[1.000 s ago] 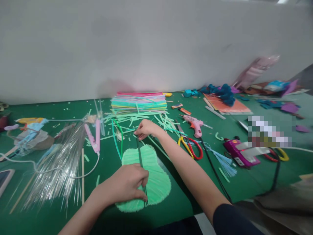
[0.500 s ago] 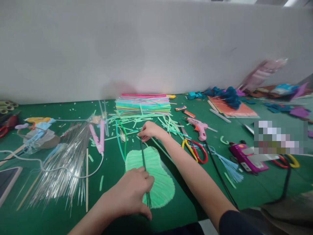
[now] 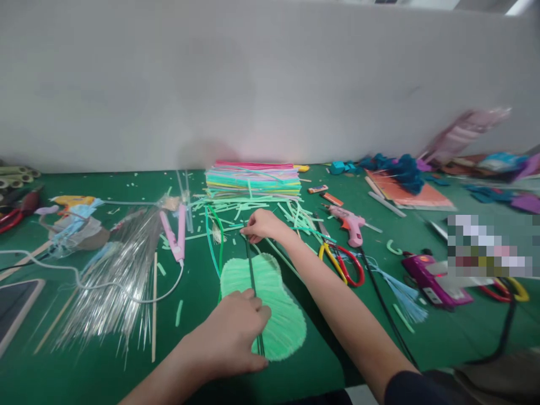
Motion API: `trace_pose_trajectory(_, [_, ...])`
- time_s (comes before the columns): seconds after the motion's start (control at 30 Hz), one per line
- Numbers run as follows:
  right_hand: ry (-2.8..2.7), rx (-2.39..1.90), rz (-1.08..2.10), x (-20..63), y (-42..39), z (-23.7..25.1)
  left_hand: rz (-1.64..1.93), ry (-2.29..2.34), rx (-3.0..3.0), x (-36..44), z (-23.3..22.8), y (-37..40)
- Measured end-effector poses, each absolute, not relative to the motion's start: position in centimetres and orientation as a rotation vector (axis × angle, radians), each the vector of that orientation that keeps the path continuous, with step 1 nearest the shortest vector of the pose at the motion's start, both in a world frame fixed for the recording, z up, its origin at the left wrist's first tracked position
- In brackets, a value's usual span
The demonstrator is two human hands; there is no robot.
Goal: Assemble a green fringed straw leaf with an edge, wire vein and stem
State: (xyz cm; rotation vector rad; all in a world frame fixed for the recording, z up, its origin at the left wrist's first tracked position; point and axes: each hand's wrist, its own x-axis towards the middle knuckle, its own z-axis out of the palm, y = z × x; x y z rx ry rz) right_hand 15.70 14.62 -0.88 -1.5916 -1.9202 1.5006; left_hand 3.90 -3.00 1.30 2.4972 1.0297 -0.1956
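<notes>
A light green fuzzy leaf-like piece (image 3: 280,315), narrowed at the middle and ribbed like pipe cleaners laid side by side, lies flat on the table. A thin bundle of dark green wires (image 3: 252,270) runs lengthwise over it. My right hand (image 3: 264,225) pinches the far end of the wires, beyond the top of the piece. My left hand (image 3: 236,332) lies across the left part of the piece, its fingers bent over the wires and its thumb to the near side. It holds the wires there and hides part of them.
Behind is a stack of coloured pipe cleaners (image 3: 253,183) with cut scraps. On the right lie scissors (image 3: 358,270), a pink glue gun (image 3: 352,222) and a purple device (image 3: 434,281). On the left are a pink hair-straightener-like tool (image 3: 178,236), clear strands (image 3: 122,275) and a phone-like slab (image 3: 17,309).
The whole scene sits slightly further right in the picture as the camera turned a little. My left thumb is a bit closer to its fingers. The right hand keeps its pinch.
</notes>
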Motion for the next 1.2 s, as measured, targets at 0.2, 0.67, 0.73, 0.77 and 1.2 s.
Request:
trace_pose_trajectory(0.2, [-1.89, -1.578, 1.319, 15.8, 15.4, -1.5, -0.193, 1.03, 2.499, 3.9, 1.0, -3.1])
trace_pose_trajectory(0.67, [-1.923, -1.51, 1.275, 15.8, 15.5, -2.1, -0.148, 1.033, 2.48, 3.6, -0.1, -3.4])
trace_pose_trajectory(0.73, [-1.929, -1.519, 1.271, 15.9, 15.6, -2.1, -0.137, 1.041, 2.47, 3.6, -0.2, -3.4])
trace_pose_trajectory(0.77, [-1.935, -1.524, 1.265, 15.9, 15.7, -2.1, -0.133, 1.041, 2.464, 3.6, -0.2, -3.3])
trace_pose_trajectory(1.2, [-2.016, -1.507, 1.21, 15.3, 14.8, -1.8, -0.195, 1.117, 2.411, 4.0, 0.9, -3.4])
